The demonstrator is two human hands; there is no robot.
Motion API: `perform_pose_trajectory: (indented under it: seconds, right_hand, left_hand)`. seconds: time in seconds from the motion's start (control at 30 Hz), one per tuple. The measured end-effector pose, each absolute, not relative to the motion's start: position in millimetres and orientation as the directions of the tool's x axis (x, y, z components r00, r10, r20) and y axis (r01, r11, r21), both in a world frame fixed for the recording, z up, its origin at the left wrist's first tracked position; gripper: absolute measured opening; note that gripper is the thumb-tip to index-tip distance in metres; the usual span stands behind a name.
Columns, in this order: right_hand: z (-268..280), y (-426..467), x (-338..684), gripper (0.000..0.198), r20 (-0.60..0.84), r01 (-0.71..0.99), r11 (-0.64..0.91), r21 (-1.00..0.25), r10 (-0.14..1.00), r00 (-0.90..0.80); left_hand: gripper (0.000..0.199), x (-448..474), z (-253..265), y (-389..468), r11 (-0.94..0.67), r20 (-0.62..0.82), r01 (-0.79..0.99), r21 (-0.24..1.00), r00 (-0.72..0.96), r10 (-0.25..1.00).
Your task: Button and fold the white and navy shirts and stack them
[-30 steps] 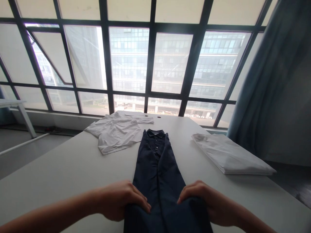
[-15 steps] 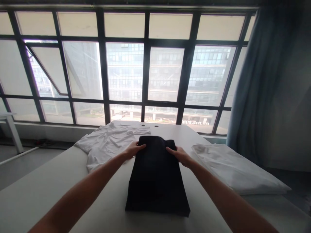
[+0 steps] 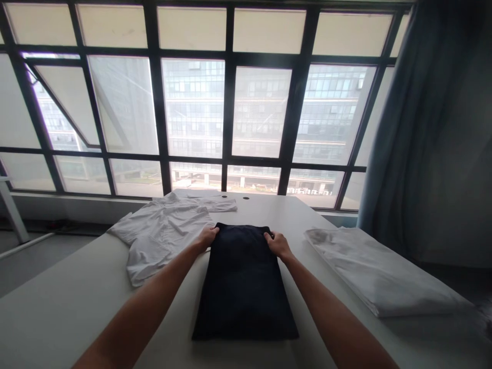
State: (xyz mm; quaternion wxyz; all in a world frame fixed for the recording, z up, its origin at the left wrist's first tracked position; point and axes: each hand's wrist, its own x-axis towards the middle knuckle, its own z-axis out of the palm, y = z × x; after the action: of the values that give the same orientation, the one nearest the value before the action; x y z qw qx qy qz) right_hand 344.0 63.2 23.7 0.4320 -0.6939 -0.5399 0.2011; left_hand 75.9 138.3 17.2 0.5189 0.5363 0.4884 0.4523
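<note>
Head view: my left hand and right hand are both pinching nearly closed, thumbs on top, gripping the far corners of the dark garment. It's lying mid-desk, between left and right edges, looking folded into a block; whether folds are remaining, I'm not telling. White shirt is sprawling unfolded toward the far-left edge; white bundle is lying folded by the right edge.
</note>
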Motion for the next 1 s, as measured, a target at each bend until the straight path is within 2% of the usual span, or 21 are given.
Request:
perform_pose_trajectory:
  seconds: [0.1, 0.17, 0.2, 0.27, 0.3, 0.33, 0.4, 0.5, 0.63, 0.8, 1.0]
  right_hand:
    - [23.5, 43.7, 342.6, 0.055, 0.263, 0.755, -0.091, -0.650, 0.905, 0.335]
    - [24.5, 18.3, 336.9, 0.055, 0.312, 0.883, -0.073, -0.463, 0.919, 0.240]
    - [25.3, 3.0, 331.7, 0.053, 0.322, 0.921, -0.040, -0.389, 0.930, 0.177]
    - [25.9, -29.3, 317.1, 0.052, 0.323, 0.945, 0.065, -0.319, 0.945, 0.044]
    - [24.9, -44.8, 308.3, 0.052, 0.321, 0.946, 0.130, -0.296, 0.947, -0.030]
    - [22.7, -59.0, 299.3, 0.053, 0.317, 0.943, 0.193, -0.270, 0.943, -0.103]
    - [14.6, -81.6, 283.3, 0.055, 0.287, 0.932, 0.293, -0.215, 0.931, -0.227]
    - [-2.4, -99.5, 271.2, 0.057, 0.210, 0.922, 0.347, -0.169, 0.927, -0.310]
    - [-16.4, -102.5, 276.1, 0.066, 0.149, 0.931, 0.320, -0.177, 0.943, -0.296]
    - [-14.1, -102.1, 288.4, 0.079, 0.054, 0.947, 0.243, -0.211, 0.970, -0.236]
    - [-11.5, -104.7, 289.1, 0.082, 0.017, 0.955, 0.199, -0.220, 0.980, -0.200]
  left_hand:
    - [0.024, 64.7, 18.6, 124.7, -0.070, 0.064, 0.203, 0.977, 0.037, 0.997]
    - [0.033, 59.4, 18.0, 103.7, -0.232, 0.229, 0.390, 0.891, 0.053, 0.972]
    - [0.036, 58.6, 16.9, 89.3, -0.344, 0.329, 0.505, 0.791, 0.122, 0.936]
    - [0.040, 61.1, 11.8, 54.2, -0.570, 0.450, 0.652, 0.499, 0.367, 0.814]
    - [0.043, 64.0, 7.9, 35.0, -0.652, 0.442, 0.656, 0.380, 0.490, 0.751]
    - [0.047, 67.4, 3.2, 15.9, -0.707, 0.408, 0.636, 0.309, 0.582, 0.703]
    - [0.053, 73.7, -7.2, -18.2, -0.766, 0.323, 0.597, 0.240, 0.695, 0.643]
    - [0.061, 77.7, -20.5, -49.4, -0.776, 0.226, 0.599, 0.197, 0.742, 0.631]
    - [0.072, 73.0, -26.5, -57.7, -0.702, 0.154, 0.685, 0.192, 0.686, 0.711]
    - [0.075, 64.3, -25.8, -61.7, -0.636, 0.151, 0.748, 0.190, 0.618, 0.771]
    - [0.076, 62.2, -20.3, -73.2, -0.558, 0.119, 0.809, 0.184, 0.545, 0.830]
